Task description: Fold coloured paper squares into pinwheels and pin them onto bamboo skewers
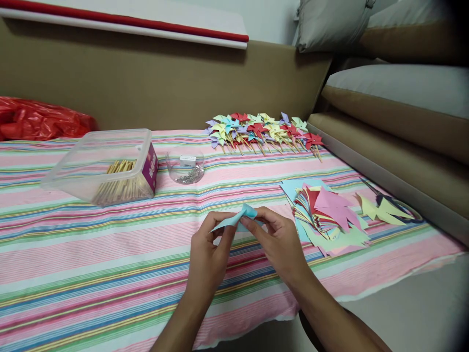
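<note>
Hands (242,244) pinching blue paper (236,219)

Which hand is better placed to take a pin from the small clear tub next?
Probably the left hand: the clear tub of pins lies nearer to it, ahead and leftward, while the right hand pinches the folded blue paper and could keep it.

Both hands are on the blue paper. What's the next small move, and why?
Probably bring the next corner of the blue paper to its middle: left hand and right hand both pinch it above the striped cloth, one corner already curled over, and the pin tub lies apart, untouched.
</note>
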Action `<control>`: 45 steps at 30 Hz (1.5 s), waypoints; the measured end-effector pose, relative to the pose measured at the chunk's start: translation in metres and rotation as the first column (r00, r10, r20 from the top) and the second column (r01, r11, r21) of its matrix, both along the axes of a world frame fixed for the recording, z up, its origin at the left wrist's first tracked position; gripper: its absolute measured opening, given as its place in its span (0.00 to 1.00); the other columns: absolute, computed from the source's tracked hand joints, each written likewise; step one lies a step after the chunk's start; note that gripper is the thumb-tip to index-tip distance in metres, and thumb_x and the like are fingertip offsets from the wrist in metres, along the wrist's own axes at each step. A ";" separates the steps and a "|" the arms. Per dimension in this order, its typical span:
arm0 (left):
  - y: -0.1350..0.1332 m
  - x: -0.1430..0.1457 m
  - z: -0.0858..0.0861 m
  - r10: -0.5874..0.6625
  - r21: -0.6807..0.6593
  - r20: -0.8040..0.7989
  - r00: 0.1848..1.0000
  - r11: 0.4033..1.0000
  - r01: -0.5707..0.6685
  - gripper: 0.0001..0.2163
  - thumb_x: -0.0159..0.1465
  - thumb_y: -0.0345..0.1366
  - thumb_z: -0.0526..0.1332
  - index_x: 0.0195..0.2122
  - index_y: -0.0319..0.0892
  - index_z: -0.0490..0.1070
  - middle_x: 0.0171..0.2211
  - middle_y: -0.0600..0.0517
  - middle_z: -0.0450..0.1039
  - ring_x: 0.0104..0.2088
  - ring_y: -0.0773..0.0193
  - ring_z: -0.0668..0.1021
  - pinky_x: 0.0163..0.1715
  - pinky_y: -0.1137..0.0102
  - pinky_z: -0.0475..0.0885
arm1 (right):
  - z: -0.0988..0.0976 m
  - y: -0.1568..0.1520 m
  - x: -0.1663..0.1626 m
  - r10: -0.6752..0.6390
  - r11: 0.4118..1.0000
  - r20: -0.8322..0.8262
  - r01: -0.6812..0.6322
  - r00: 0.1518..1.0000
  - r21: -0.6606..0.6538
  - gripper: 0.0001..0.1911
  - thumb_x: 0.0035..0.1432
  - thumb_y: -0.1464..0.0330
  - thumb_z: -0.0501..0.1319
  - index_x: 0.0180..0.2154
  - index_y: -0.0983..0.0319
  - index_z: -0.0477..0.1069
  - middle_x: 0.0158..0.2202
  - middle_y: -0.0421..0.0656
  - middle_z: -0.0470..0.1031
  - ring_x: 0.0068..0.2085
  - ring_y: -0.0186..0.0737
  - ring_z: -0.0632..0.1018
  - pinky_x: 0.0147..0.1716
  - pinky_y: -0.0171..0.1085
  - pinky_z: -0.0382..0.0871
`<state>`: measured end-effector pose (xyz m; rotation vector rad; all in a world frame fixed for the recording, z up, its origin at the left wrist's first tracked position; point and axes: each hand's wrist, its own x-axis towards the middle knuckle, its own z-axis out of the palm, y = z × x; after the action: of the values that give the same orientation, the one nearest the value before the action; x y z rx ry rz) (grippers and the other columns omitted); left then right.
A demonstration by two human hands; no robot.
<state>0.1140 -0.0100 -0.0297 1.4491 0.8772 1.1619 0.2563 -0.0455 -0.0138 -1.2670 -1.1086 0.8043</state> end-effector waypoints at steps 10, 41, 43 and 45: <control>0.001 0.000 0.000 0.007 0.030 0.009 1.000 1.000 -0.007 0.04 0.67 0.38 0.63 0.40 0.46 0.76 0.34 0.53 0.77 0.34 0.64 0.78 0.32 0.72 0.70 | -0.001 -0.001 -0.006 -0.043 0.998 0.080 0.040 0.996 0.041 0.04 0.63 0.66 0.65 0.37 0.57 0.79 0.35 0.38 0.78 0.39 0.39 0.77 0.41 0.38 0.67; 0.023 -0.040 0.008 0.071 0.046 -0.232 0.970 0.997 -0.062 0.14 0.64 0.46 0.65 0.28 0.42 0.69 0.22 0.57 0.69 0.24 0.65 0.74 0.25 0.72 0.67 | -0.008 0.034 -0.018 0.155 0.984 0.233 -0.170 0.960 0.049 0.10 0.63 0.62 0.61 0.30 0.59 0.70 0.31 0.39 0.71 0.35 0.41 0.71 0.38 0.38 0.64; 0.015 -0.053 0.026 0.143 0.123 -0.264 0.954 0.986 -0.113 0.10 0.63 0.44 0.66 0.37 0.43 0.73 0.34 0.52 0.78 0.36 0.60 0.80 0.38 0.68 0.73 | -0.007 0.035 -0.020 0.150 0.985 0.175 -0.161 0.973 0.056 0.10 0.63 0.60 0.62 0.35 0.60 0.73 0.35 0.42 0.75 0.38 0.45 0.74 0.41 0.40 0.66; 0.006 -0.073 0.050 0.288 0.280 -0.322 0.902 0.939 -0.200 0.11 0.63 0.43 0.66 0.43 0.45 0.75 0.43 0.49 0.80 0.47 0.56 0.79 0.50 0.64 0.71 | -0.004 0.036 -0.021 0.131 0.990 0.093 -0.135 0.987 0.043 0.14 0.62 0.57 0.62 0.41 0.61 0.75 0.41 0.46 0.79 0.44 0.49 0.77 0.45 0.44 0.68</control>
<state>0.0408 -0.0036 0.0202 1.8286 1.2360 1.2418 0.2357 -0.0093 -0.0176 -1.2071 -1.2890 0.8210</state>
